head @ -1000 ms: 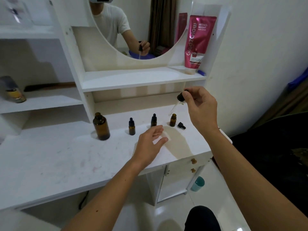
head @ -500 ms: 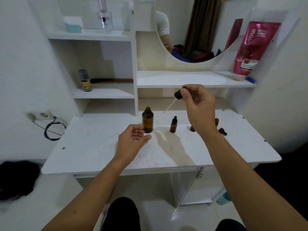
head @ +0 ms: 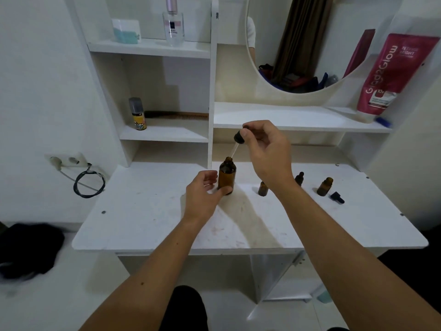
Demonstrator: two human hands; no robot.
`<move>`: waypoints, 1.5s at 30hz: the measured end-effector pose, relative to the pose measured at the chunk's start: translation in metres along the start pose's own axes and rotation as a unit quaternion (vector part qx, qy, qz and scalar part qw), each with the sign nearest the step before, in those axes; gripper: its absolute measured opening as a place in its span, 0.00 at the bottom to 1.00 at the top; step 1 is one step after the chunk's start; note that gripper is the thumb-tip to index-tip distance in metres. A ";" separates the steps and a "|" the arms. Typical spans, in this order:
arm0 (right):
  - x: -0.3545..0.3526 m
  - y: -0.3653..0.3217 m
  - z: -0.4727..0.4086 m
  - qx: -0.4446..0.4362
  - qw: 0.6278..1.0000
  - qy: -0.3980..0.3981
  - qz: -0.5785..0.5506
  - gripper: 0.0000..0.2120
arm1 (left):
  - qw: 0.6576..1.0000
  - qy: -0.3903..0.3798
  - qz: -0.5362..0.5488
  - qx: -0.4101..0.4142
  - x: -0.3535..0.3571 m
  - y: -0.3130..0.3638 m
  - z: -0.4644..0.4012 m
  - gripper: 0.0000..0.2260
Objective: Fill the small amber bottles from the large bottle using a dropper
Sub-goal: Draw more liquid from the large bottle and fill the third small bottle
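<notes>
The large amber bottle stands open on the white vanity top. My left hand curls round its lower half, thumb across the front. My right hand pinches the black bulb of a dropper, whose glass tip points down into the bottle's mouth. Three small amber bottles stand to the right: one partly behind my right wrist, a capped one, and an uncapped one. A loose black dropper cap lies beside the uncapped bottle.
Shelves rise behind the top, with a yellow spray can and a comb on the left shelf. A pink tube leans at the right by the round mirror. A perfume bottle stands on the top shelf.
My view swung left, then centred on the large bottle. My left hand moved from the table to grip the large bottle. My right hand carried the dropper left until its tip reached the bottle's mouth.
</notes>
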State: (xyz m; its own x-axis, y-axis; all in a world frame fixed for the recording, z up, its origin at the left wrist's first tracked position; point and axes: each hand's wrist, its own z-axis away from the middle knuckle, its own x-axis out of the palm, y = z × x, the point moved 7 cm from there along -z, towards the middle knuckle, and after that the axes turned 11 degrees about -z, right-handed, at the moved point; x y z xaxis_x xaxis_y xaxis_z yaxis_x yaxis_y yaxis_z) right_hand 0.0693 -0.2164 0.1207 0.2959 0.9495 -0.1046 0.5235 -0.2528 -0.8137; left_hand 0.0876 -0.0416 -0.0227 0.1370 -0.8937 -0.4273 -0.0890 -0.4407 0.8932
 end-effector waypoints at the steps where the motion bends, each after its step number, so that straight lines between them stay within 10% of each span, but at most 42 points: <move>1: 0.003 0.003 0.000 0.002 1.000 -0.006 0.003 0.06 | 1.000 0.001 0.001 0.003 0.001 0.000 -0.001 0.25; 45: 0.003 -0.011 -0.008 0.030 0.999 0.008 0.029 0.06 | 0.999 0.009 -0.042 0.021 0.011 -0.004 -0.003 0.24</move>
State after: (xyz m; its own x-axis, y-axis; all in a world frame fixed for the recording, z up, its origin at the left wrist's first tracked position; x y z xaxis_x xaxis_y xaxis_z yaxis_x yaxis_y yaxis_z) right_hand 0.0704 -0.2117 0.1338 0.3369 0.9305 -0.1438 0.4559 -0.2948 -0.8398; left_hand 0.0927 -0.0491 -0.0299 0.1636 -0.8519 -0.4975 -0.1175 -0.5176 0.8475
